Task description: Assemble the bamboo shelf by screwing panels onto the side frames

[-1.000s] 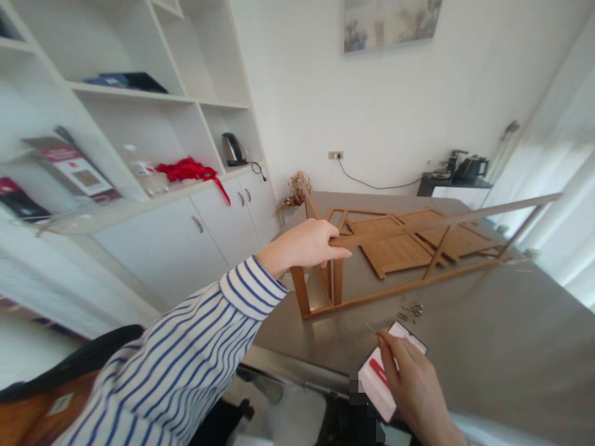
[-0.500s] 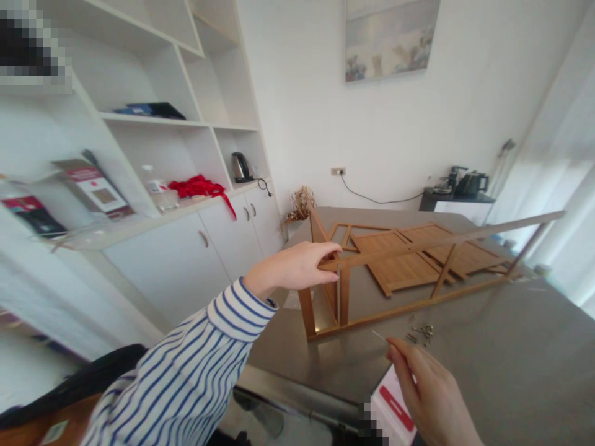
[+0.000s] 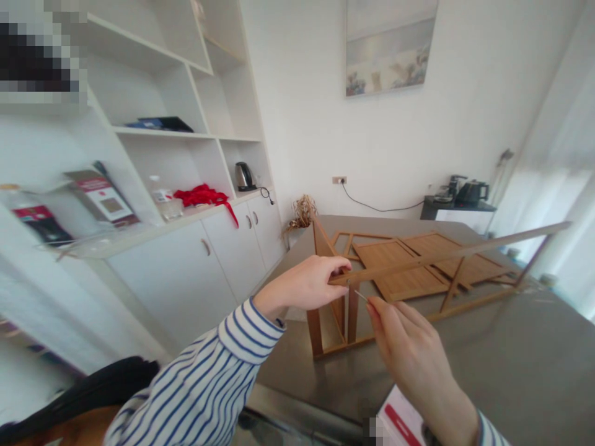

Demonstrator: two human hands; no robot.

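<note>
One wooden frame (image 3: 409,264), standing on the grey worktop (image 3: 502,347); left hand (image 3: 307,282) at one end, its grip pinching the upper rail (image 3: 511,240). One thin metal rod (image 3: 361,295), pinched in the grip of the right hand (image 3: 411,344), tip near that rail end. Two wooden panels (image 3: 404,284), flat beyond the rail. One red cloth (image 3: 202,196), one kettle (image 3: 244,176), on the white cabinet (image 3: 160,266).

Two hands (image 3: 302,282), one frame (image 3: 446,255), apparently two panels (image 3: 404,286)
</note>
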